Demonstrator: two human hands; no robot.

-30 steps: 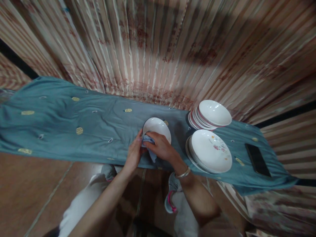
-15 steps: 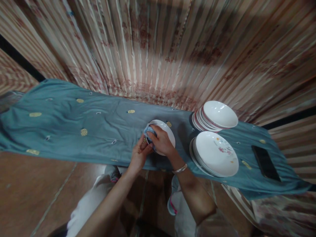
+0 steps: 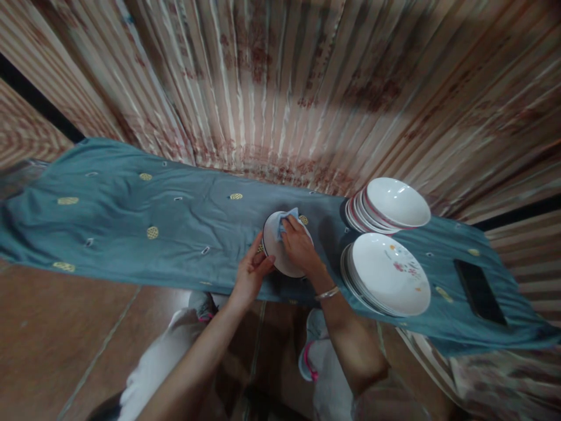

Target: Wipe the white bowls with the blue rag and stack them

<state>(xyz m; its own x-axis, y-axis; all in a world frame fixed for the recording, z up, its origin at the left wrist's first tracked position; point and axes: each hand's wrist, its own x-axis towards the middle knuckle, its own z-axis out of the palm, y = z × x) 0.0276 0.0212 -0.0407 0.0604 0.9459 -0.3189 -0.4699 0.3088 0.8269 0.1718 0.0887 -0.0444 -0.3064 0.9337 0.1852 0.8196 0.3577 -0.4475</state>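
Left hand is clamping the bowl's near-left rim on the desk; right hand is pinching the cloth, pressing inside toward the far rim.

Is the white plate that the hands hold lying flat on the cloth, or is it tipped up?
Tipped up. The left hand grips the plate at its edge, its face tilted toward the person, while the right hand presses a blue rag on it.

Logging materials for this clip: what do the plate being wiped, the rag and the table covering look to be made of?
Plate: likely glazed ceramic, possibly melamine; white, smooth, faintly shiny. Rag under the right hand: soft woven cloth, pale blue, creased. Table covering: matte teal fabric, wrinkled, with yellow motifs. The left hand steadies the plate's rim.
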